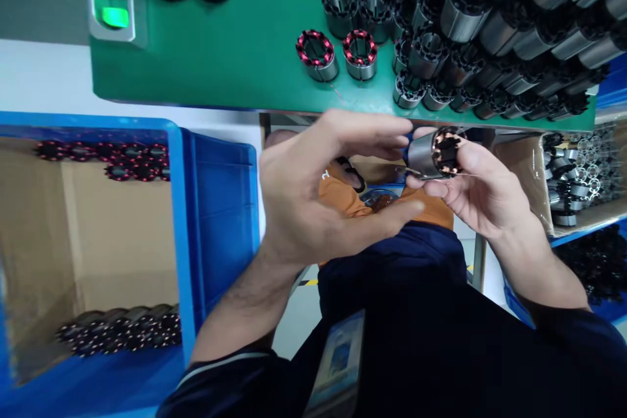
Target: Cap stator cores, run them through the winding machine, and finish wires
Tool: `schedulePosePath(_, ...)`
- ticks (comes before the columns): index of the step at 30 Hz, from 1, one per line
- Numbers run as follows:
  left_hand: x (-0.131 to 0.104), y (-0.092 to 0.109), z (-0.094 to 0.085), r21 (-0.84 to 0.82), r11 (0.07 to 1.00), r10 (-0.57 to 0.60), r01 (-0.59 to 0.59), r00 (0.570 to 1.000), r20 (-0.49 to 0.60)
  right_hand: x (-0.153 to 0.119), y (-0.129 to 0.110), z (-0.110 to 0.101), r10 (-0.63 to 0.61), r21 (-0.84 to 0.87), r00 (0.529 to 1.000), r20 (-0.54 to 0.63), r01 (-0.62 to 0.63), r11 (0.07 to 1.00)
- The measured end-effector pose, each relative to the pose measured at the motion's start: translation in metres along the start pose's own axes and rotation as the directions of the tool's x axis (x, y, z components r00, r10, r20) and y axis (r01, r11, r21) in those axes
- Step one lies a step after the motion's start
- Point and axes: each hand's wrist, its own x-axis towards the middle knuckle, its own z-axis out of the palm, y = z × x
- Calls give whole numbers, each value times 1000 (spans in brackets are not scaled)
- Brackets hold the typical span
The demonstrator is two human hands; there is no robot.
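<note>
In the head view, my right hand (490, 192) grips a motor stator (425, 155) between thumb and fingers. The stator is a steel cylinder lying on its side, its copper-wound black end turned to the right. A fine loose wire shows by that end. A thin pointed metal piece shows just below the stator; what it belongs to is unclear. My left hand (313, 192) is open, fingers stretched toward the stator's plain end and thumb well apart below. Whether its fingertips touch the stator I cannot tell. Two stators with red windings (316, 55) stand upright beyond, near the green table's edge.
Many bare stators (465, 13) crowd the right of the green tabletop (220, 59). A blue crate (179, 241) at the left holds rows of wound stators. A lined box (524, 170) of metal parts stands at the right. Green-lit switches (115, 0) sit at the upper left.
</note>
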Motion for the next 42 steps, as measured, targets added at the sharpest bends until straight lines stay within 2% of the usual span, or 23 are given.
schedulePosePath(4, 0, 9, 6, 87, 988, 133, -124, 984, -114, 0, -1, 4, -1, -43, 998, -65, -1, 999)
schedulePosePath(6, 4, 12, 7, 91, 988, 133, -122, 984, -118, 1, 0, 4, -11, -55, 998, -69, 7, 998)
schedulePosePath(10, -1, 2, 6, 107, 989, 105, -103, 994, -18, -1, 0, -2, -57, -114, 990, -129, 42, 993)
schedulePosePath(13, -20, -24, 12, 170, 983, 53, -75, 990, 130, -4, -1, -7, -127, -180, 970, -208, 90, 980)
schedulePosePath(15, -32, -40, 17, 164, 986, -53, 24, 984, 173, -7, 1, -8, -163, -218, 957, -240, 110, 970)
schedulePosePath(16, -35, -45, 18, 129, 988, -106, 88, 985, 140, -7, 3, -7, -173, -234, 953, -249, 115, 965)
schedulePosePath(18, -33, -44, 20, 3, 985, -170, 170, 985, -16, -7, 9, -2, -192, -249, 951, -244, 130, 960)
schedulePosePath(21, -19, -27, 21, -149, 982, -145, 117, 970, -193, -4, 18, 7, -199, -240, 960, -196, 150, 959)
schedulePosePath(24, -12, -17, 31, -212, 972, -147, 100, 965, -219, -2, 23, 10, -182, -237, 968, -172, 139, 961)
schedulePosePath(27, -25, -26, 49, -377, 897, -299, 232, 945, -131, -3, 26, 4, -206, -210, 960, -192, 165, 964)
schedulePosePath(29, -37, -36, 57, -544, 754, -465, 368, 884, -47, -6, 30, -5, -249, -183, 953, -172, 218, 959)
schedulePosePath(31, -43, -41, 56, -646, 622, -564, 442, 826, 23, -9, 36, -13, -295, -194, 946, -132, 268, 944)
schedulePosePath(32, -43, -41, 53, -668, 594, -565, 448, 824, 51, -10, 39, -16, -313, -213, 943, -111, 285, 935)
schedulePosePath(33, -40, -39, 49, -675, 594, -533, 438, 843, 77, -11, 42, -19, -323, -234, 942, -93, 295, 926)
schedulePosePath(35, -32, -32, 41, -671, 638, -421, 378, 901, 107, -12, 46, -21, -336, -260, 940, -67, 308, 915)
schedulePosePath(37, -27, -24, 36, -661, 674, -344, 329, 932, 113, -12, 47, -21, -344, -273, 938, -50, 319, 908)
schedulePosePath(39, -28, -21, 37, -657, 674, -352, 338, 929, 117, -12, 48, -22, -335, -280, 941, -38, 312, 908)
schedulePosePath(42, -44, -28, 45, -666, 588, -440, 459, 873, 213, -15, 47, -25, -308, -242, 951, -10, 296, 924)
